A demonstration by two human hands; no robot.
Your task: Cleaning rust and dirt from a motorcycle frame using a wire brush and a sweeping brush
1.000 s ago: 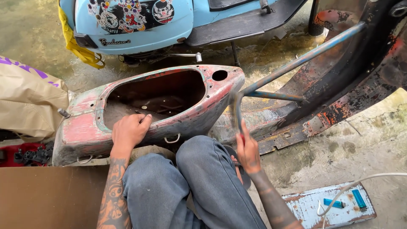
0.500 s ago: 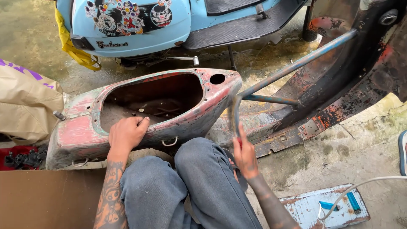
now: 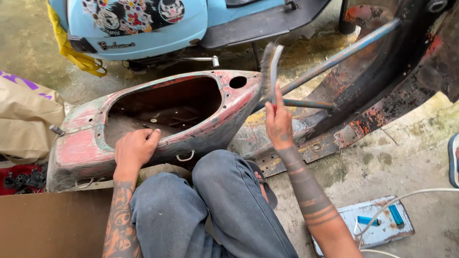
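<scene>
our left hand [image 3: 134,150] grips the rim of the stripped scooter shell [image 3: 158,122], fingers curled. our right hand [image 3: 279,125] holds a wire brush [image 3: 271,67] upright, fingers wrapped round its handle.

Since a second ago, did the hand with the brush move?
Yes. The right hand lifted the wire brush up beside the scooter shell.

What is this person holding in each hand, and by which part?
The right hand holds a wire brush by its handle, bristles up. The left hand grips the near rim of the stripped scooter body shell.
</scene>
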